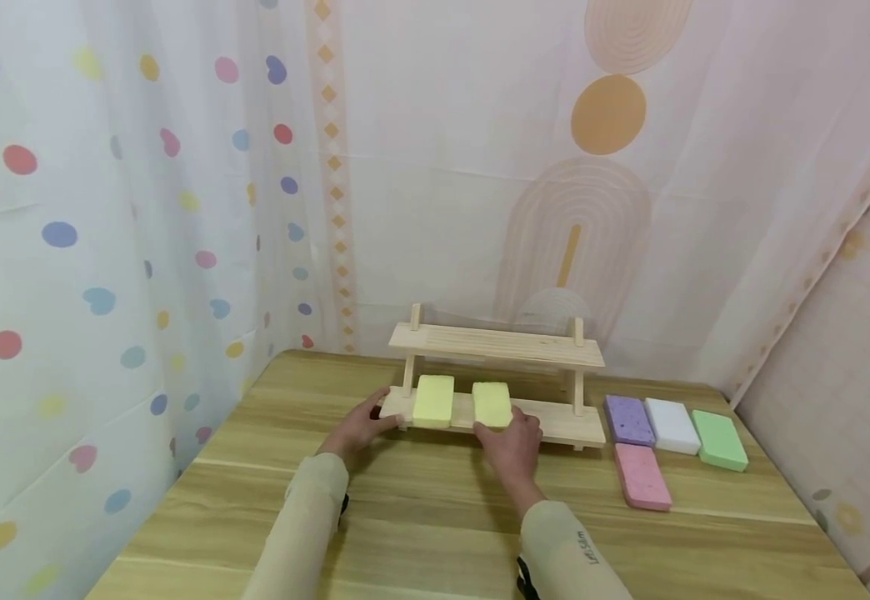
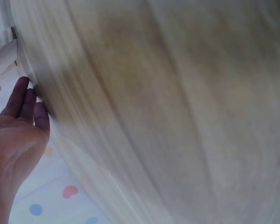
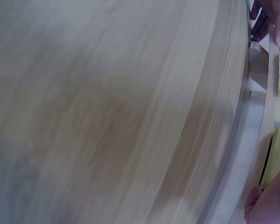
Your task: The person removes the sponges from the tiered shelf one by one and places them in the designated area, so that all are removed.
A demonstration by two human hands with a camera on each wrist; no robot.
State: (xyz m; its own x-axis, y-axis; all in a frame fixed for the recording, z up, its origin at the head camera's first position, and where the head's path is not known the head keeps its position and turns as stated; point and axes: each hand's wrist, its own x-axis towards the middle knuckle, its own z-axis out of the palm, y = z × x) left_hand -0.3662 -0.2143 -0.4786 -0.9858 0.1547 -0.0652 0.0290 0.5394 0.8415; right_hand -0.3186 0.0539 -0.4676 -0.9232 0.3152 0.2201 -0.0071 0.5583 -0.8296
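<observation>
A two-tier wooden display shelf point(image 1: 495, 343) stands at the back of the table. Its lower tier carries two yellow sponges, the left sponge point(image 1: 433, 402) lying flat near the left upright. My left hand point(image 1: 360, 429) grips the left end of that tier, thumb over the front corner; three of its fingers point(image 2: 24, 105) show close to the tabletop in the left wrist view. With thumb and fingers on either side, my right hand point(image 1: 513, 446) holds the right yellow sponge point(image 1: 492, 403) on the same tier. In the right wrist view this sponge point(image 3: 277, 156) is partly cut off.
Right of the shelf lie a purple sponge point(image 1: 629, 419), a white sponge point(image 1: 672, 425) and a green sponge point(image 1: 719, 439) in a row. A pink sponge point(image 1: 642, 477) lies in front of the purple one. Patterned curtains point(image 1: 435, 208) hang behind and beside the wooden table point(image 1: 420, 533).
</observation>
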